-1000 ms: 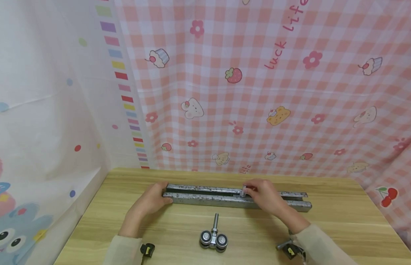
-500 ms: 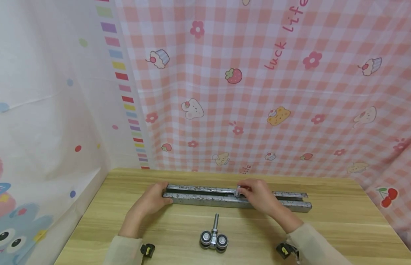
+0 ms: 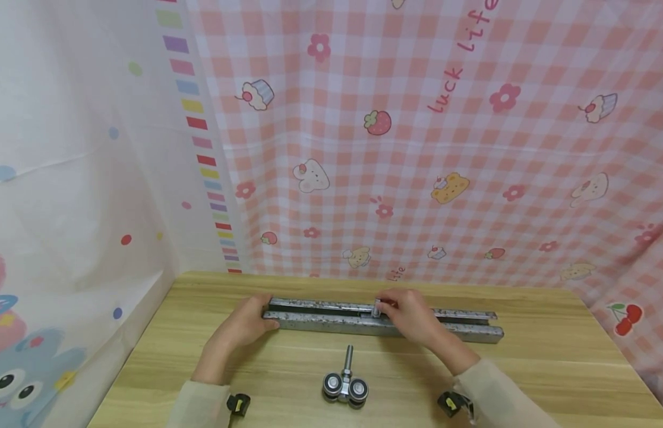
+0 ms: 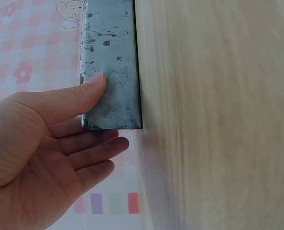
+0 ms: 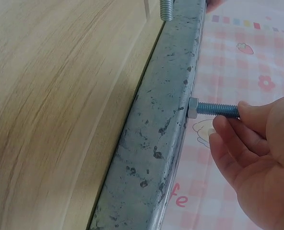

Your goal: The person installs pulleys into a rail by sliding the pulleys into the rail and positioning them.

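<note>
A speckled grey metal C-channel rail (image 3: 321, 323) lies across the tabletop, its long slot facing up. My left hand (image 3: 249, 321) grips the rail's left end, thumb on the near side; in the left wrist view its other fingers sit behind and just past the end. From the slot rises a threaded bolt (image 5: 216, 109) with a hex nut (image 5: 193, 108) right at the rail's lip. Thumb and fingers of my right hand (image 5: 266, 143) pinch the bolt's upper end. Whatever the bolt joins inside the rail is hidden.
Nearer the body, a roller trolley (image 3: 344, 386) with black-ringed wheels lies on the wooden table (image 3: 551, 380), its threaded stud pointing at the rail. A pink checked curtain (image 3: 342, 148) hangs behind the table's far edge. Small black devices (image 3: 239, 404) sit by both sleeves.
My right hand has slid leftward along the rail with the bolt, staying in the slot. The left hand, the rail and the loose roller trolley hold their places.
</note>
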`<state>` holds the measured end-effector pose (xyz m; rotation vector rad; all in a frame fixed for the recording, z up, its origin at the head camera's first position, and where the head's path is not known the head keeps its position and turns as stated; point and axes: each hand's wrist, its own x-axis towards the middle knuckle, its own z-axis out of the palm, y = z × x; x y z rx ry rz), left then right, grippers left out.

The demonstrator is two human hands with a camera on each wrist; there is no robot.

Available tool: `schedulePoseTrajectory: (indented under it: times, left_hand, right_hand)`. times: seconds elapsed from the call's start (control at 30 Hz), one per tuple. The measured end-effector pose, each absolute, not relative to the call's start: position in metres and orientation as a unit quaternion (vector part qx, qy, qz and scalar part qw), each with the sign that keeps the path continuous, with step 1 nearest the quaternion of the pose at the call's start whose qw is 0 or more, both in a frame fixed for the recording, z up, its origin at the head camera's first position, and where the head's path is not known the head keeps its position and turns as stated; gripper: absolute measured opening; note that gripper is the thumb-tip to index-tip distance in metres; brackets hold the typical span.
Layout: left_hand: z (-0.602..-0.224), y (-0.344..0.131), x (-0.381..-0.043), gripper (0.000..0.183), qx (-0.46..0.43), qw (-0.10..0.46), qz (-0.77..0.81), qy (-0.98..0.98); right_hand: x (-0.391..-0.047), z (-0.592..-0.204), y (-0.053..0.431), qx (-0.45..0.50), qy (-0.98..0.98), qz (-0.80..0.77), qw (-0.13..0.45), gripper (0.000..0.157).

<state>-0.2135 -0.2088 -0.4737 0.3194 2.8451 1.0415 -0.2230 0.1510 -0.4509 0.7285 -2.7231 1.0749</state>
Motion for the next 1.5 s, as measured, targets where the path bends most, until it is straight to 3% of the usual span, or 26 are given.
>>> schedulePoseTrajectory:
  times: [0.53,1.03,1.3,1.5]
  left_hand:
    - [-0.475,-0.209,-0.215,0.044,0.103,0.041,0.349,0.930]
    - [-0.473,-0.208,-0.213,0.058,0.099,0.053,0.349,0.930]
    - [-0.472,-0.208,-0.214,0.050,0.098,0.049,0.343,0.933]
    - [-0.473,-0.207,-0.215,0.055,0.097,0.054,0.347,0.931]
  right_hand:
    - [-0.224,-0.452,0.144,0.252,-0.898,0.355,0.063,0.020]
    - [-0.227,-0.452,0.129,0.268,-0.894,0.355,0.055,0.017]
    - [-0.229,-0.453,0.121,0.273,-0.892,0.355,0.055,0.016]
    - [-0.229,-0.449,0.115,0.274,-0.893,0.354,0.039,0.017]
